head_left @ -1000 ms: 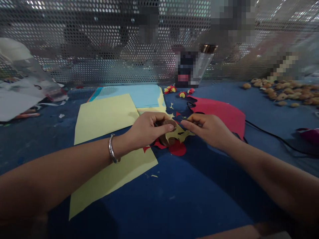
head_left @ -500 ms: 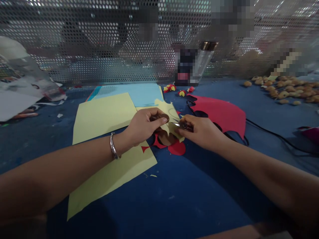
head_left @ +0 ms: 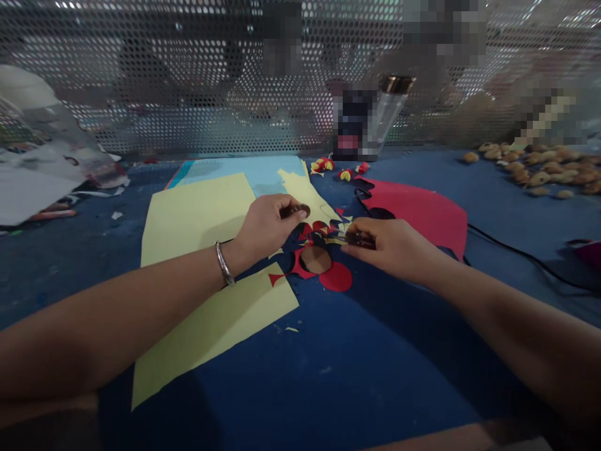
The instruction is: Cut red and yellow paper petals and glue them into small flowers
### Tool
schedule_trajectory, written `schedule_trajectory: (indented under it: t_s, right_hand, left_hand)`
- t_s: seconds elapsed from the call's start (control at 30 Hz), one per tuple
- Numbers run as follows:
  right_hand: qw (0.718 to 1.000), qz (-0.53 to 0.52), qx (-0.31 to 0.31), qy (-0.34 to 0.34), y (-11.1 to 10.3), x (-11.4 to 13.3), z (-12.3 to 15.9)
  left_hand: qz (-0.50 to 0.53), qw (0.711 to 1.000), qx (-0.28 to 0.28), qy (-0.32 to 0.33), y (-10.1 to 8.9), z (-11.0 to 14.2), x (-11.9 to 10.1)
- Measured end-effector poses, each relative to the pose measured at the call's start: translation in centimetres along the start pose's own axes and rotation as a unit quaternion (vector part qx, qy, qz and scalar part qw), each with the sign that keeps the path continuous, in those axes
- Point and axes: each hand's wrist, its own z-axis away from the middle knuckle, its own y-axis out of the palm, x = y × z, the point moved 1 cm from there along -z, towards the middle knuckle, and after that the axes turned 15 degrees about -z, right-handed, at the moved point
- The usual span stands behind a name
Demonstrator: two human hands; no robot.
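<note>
My left hand point(head_left: 267, 222) is closed in a pinch on a small brown round piece at its fingertips, just over a ragged yellow paper offcut point(head_left: 307, 197). My right hand point(head_left: 394, 245) is closed on small scissors point(head_left: 350, 238), whose blades point left toward red and yellow scraps. Between the hands, on the blue table point(head_left: 328, 376), lie a brown paper disc point(head_left: 315, 258) and red paper cut-outs point(head_left: 335, 277).
A large yellow sheet point(head_left: 197, 269) lies under my left forearm, a light blue sheet point(head_left: 244, 172) behind it, a red sheet point(head_left: 422, 210) to the right. A black cable point(head_left: 516, 250) runs right. Nuts point(head_left: 539, 172) are piled far right. A perforated metal screen point(head_left: 188, 94) closes the back.
The yellow offcut that both hands held over the red cut-outs now lies flat behind them, uncovering the brown disc. My hands have drawn slightly apart.
</note>
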Motion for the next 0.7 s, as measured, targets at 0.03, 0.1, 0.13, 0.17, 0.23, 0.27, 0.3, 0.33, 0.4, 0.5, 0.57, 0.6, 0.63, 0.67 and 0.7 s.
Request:
schedule_trajectory:
  t_s: [0.03,0.1,0.13,0.17,0.23,0.27,0.3,0.33,0.4,0.5,0.57,0.6,0.63,0.67,0.7]
  right_hand:
    - [1.0,0.004,0.004,0.001,0.0,-0.1,0.0]
    - [1.0,0.008,-0.003,0.003,0.0,-0.1,0.0]
    - [1.0,0.008,-0.011,0.002,0.0,-0.1,0.0]
    - [1.0,0.007,-0.022,0.002,0.0,0.0,0.0]
    - [0.999,0.004,-0.036,0.007,-0.1,0.0,0.0]
    - [0.999,0.006,-0.037,0.011,-0.1,0.1,0.0]
    - [0.999,0.012,-0.033,0.016,-0.1,0.0,0.0]
    - [0.999,0.02,-0.026,0.021,-0.2,0.0,0.0]
    - [0.999,0.039,-0.012,0.026,-0.2,0.0,0.0]
    - [0.998,0.059,-0.008,0.035,-0.3,0.0,0.0]
    - [0.996,0.071,-0.01,0.046,-0.3,0.1,0.1]
    - [0.996,0.076,-0.01,0.053,-0.4,0.2,0.1]
    - [0.995,0.079,-0.009,0.059,-0.4,0.3,0.1]
    - [0.995,0.081,-0.007,0.062,-0.4,0.3,0.2]
    - [0.994,0.083,-0.005,0.064,-0.4,0.4,0.2]
  left_hand:
    - [0.009,1.0,0.005,-0.007,0.0,0.0,0.0]
    - [0.038,0.999,-0.013,-0.024,0.0,0.1,-0.1]
    - [0.065,0.997,-0.029,-0.033,0.0,0.1,-0.1]
    - [0.102,0.993,-0.042,-0.044,0.1,0.2,-0.2]
    - [0.195,0.978,-0.047,-0.065,0.2,0.4,-0.4]
    - [0.241,0.967,-0.035,-0.073,0.3,0.5,-0.6]
    - [0.279,0.957,-0.018,-0.078,0.4,0.6,-0.7]
    - [0.307,0.948,-0.002,-0.081,0.4,0.7,-0.9]
    - [0.33,0.94,0.027,-0.084,0.4,0.8,-1.2]
    - [0.285,0.954,0.061,-0.066,-0.1,1.1,-1.6]
    - [0.214,0.971,0.095,-0.041,-0.5,1.4,-2.0]
    - [0.178,0.977,0.113,-0.027,-0.6,1.5,-2.2]
    - [0.149,0.98,0.131,-0.013,-0.7,1.7,-2.4]
    - [0.132,0.98,0.148,0.001,-0.8,1.9,-2.6]
    - [0.125,0.978,0.166,0.014,-0.8,2.1,-2.7]
